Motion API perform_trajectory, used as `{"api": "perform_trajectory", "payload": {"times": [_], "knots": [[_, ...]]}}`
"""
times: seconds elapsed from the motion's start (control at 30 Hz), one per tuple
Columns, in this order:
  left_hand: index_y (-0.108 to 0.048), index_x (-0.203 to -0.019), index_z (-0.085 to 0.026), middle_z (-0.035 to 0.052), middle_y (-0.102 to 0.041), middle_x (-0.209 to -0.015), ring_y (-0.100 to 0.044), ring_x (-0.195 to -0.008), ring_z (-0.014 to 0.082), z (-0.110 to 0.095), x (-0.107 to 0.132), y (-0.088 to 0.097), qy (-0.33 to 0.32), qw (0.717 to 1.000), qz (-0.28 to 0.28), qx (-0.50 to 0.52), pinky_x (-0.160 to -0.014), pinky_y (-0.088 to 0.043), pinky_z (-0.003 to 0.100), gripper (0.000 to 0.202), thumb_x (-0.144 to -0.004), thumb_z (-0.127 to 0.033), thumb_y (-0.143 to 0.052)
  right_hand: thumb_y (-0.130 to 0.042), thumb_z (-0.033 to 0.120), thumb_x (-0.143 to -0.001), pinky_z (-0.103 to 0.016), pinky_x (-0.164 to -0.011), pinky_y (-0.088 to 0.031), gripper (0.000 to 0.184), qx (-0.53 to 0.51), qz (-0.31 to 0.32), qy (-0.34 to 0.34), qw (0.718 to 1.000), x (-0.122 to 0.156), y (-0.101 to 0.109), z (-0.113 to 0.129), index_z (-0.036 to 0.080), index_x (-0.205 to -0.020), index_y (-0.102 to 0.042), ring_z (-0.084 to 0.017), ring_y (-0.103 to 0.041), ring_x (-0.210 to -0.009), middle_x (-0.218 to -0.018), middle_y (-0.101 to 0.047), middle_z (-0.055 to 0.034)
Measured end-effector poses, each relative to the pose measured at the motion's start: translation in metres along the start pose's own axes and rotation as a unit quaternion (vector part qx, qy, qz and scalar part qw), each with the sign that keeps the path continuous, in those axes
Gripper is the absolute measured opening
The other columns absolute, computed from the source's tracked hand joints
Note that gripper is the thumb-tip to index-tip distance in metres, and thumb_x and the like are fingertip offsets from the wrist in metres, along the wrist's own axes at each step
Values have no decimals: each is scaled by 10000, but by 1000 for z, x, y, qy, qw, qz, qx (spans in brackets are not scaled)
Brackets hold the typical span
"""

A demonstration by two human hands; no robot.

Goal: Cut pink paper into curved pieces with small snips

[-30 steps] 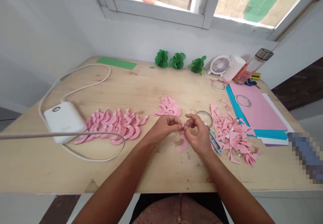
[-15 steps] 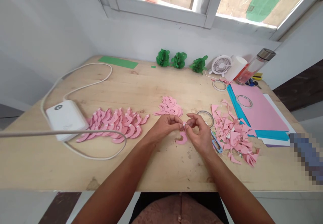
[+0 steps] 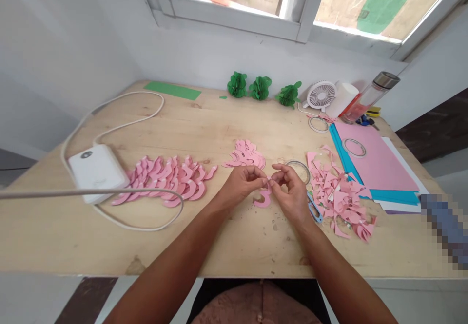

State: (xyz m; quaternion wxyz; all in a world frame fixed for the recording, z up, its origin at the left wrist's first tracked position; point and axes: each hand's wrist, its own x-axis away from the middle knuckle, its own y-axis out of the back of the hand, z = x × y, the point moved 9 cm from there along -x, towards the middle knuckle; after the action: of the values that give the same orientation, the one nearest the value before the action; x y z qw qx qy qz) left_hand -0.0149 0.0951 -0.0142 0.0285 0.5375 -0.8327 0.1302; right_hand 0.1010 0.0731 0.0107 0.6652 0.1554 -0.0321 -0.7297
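Note:
A curved pink paper cutout point(image 3: 263, 200) hangs or lies just below my fingertips at the middle of the table. My left hand point(image 3: 244, 183) pinches its upper end between thumb and forefinger. From the other side, my right hand point(image 3: 290, 192) is closed on the same end, its tips almost touching the left ones. Something small and pale shows at the pinch, too tiny to make out. Just beyond my left hand lies a small pile of pink cutouts point(image 3: 244, 153). A tape roll point(image 3: 308, 174) and a blue-handled cutter point(image 3: 315, 211) lie beside my right hand, partly hidden by it.
Overlapping pink cutouts point(image 3: 179, 182) lie left, near a white power bank point(image 3: 98, 173) with a looping cable point(image 3: 142, 228). Pink scraps point(image 3: 340, 197) and coloured sheets point(image 3: 380, 163) are at right. Green paper flowers point(image 3: 260, 88), a fan point(image 3: 321, 95) and a bottle point(image 3: 371, 97) stand at the back.
Both hands keep their pinch on the cutout's upper end, with only slight finger movement. The pale bit at the fingertips shows less now. Everything else stays in place.

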Motion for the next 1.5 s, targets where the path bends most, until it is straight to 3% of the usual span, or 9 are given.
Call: {"api": "perform_trajectory", "payload": {"times": [0.2,0.43,0.63,0.9,1.5], "knots": [[-581,-796,-141,10,-602,-720,-569,-654,110,4,1,-8,8,999,15,36,-587,-462,228,207,-679,-289,-665,-575,207,-734,-261,-607,-461,317,-62,-26,-30,997,-1,5,-10,202,-1046,-524,-124,-553,-633,-724,-577,5],[-583,-714,-122,7,-593,-633,-496,-530,75,8,1,-17,23,999,25,11,-515,-377,198,189,-649,-266,-686,-599,212,-707,-256,-579,-475,356,-116,-35,-51,991,-2,5,-15,214,-1054,-520,-120,-546,-618,-718,-565,16],[-546,-680,-136,19,-621,-647,-485,-490,67,7,0,0,28,998,-36,37,-498,-381,197,188,-674,-283,-662,-599,225,-723,-255,-646,-440,297,-129,-52,-64,988,0,9,-7,208,-1016,-554,-122,-540,-682,-753,-574,8],[-587,-677,-134,1,-576,-616,-517,-522,88,6,-3,16,13,990,-93,107,-522,-417,215,179,-624,-275,-684,-626,248,-723,-237,-675,-417,143,-210,34,-115,970,3,-10,-14,218,-863,-637,-119,-551,-728,-763,-627,9],[-624,-653,-138,-11,-561,-628,-509,-550,81,3,-1,13,0,988,-86,127,-565,-415,226,144,-635,-267,-686,-586,279,-759,-237,-645,-396,124,-137,59,-126,981,6,-13,-16,206,-842,-642,-127,-537,-702,-807,-604,-3]]}}
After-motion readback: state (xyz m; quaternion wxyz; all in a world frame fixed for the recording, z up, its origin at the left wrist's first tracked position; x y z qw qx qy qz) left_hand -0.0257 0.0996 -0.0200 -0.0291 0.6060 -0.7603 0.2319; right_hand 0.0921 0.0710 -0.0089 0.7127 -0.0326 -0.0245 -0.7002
